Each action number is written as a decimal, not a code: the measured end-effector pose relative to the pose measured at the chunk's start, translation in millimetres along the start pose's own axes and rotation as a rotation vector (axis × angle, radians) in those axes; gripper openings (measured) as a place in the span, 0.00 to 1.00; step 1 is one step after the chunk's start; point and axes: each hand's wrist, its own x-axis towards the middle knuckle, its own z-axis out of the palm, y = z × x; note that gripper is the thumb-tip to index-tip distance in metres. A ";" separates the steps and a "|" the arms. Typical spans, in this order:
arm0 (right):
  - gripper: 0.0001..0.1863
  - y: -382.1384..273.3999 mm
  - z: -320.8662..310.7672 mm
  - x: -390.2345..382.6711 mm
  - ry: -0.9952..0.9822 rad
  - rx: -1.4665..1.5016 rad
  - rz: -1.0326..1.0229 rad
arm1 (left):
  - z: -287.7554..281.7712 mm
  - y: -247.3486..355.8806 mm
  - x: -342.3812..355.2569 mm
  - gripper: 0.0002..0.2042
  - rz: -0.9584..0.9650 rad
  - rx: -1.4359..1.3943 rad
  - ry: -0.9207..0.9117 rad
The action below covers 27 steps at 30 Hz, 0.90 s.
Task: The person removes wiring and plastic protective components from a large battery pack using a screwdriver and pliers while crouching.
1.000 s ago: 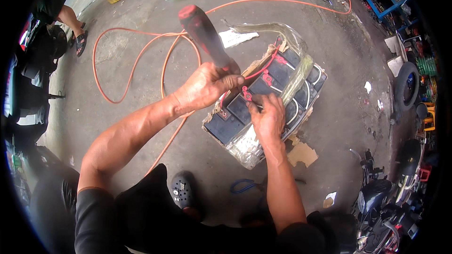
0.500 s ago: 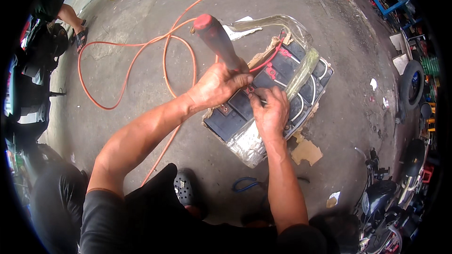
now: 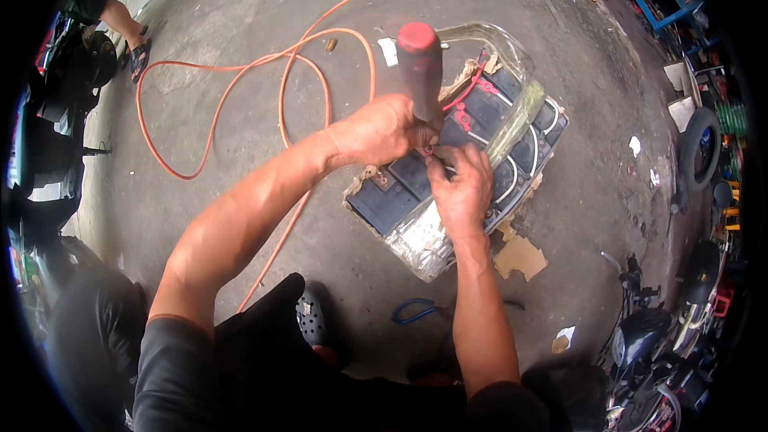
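Observation:
My left hand [image 3: 380, 130] is wrapped around a large screwdriver [image 3: 420, 64] with a black and red handle, held nearly upright. Its lower end is hidden behind my fingers, over a battery terminal [image 3: 430, 150]. Close beside it, my right hand [image 3: 464, 192] pinches at the same terminal, its fingers hiding whatever they hold. Under both hands lies a battery pack [image 3: 372, 206] of several dark batteries, joined by white wires [image 3: 534, 152] and one red wire [image 3: 464, 93]. Clear packing tape [image 3: 512, 124] runs across the pack, with torn cardboard along its edges.
An orange hose [image 3: 211, 144] loops over the concrete floor to the left. Torn cardboard [image 3: 520, 256] and blue-handled pliers [image 3: 414, 310] lie near my feet. A tyre [image 3: 700, 148] and motorbike parts line the right side. Another person's leg [image 3: 124, 24] shows at upper left.
The screwdriver has swung from a leftward lean to nearly upright, and my left hand has turned with it. My right hand stays at the terminal.

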 end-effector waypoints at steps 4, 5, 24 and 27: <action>0.15 -1.6 -13.4 3.6 0.068 0.580 0.266 | 3.7 25.7 6.5 0.05 -0.105 0.283 0.016; 0.21 -5.2 -29.1 9.1 0.100 0.575 0.217 | 8.3 30.2 5.5 0.05 -0.176 0.335 0.055; 0.25 -96.2 -60.1 79.4 -0.148 0.841 -0.081 | 2.3 -11.1 5.9 0.09 0.141 -0.047 -0.009; 0.24 -101.2 -52.0 74.9 -0.146 0.835 -0.081 | -5.1 -11.4 10.6 0.10 0.190 0.229 -0.054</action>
